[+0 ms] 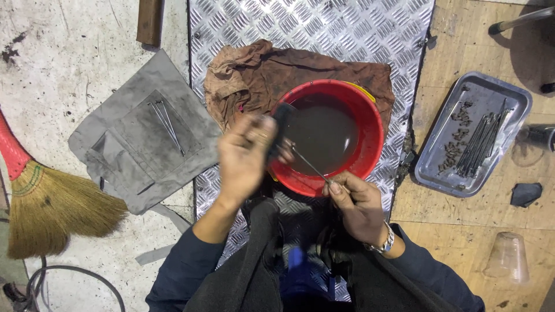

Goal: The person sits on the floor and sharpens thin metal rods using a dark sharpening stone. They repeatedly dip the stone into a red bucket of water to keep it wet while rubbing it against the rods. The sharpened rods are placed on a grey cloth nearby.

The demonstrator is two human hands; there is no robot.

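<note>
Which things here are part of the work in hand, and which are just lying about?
In use: left hand with dark brush; right hand holding thin rod; red basin; tray of rods; grey cloth.
Lying about: broom; plastic cup.

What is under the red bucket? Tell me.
The red bucket sits on a crumpled brown rag, which lies on a ridged metal plate. The bucket covers the rag's middle; murky liquid hides the bucket's bottom.
</note>
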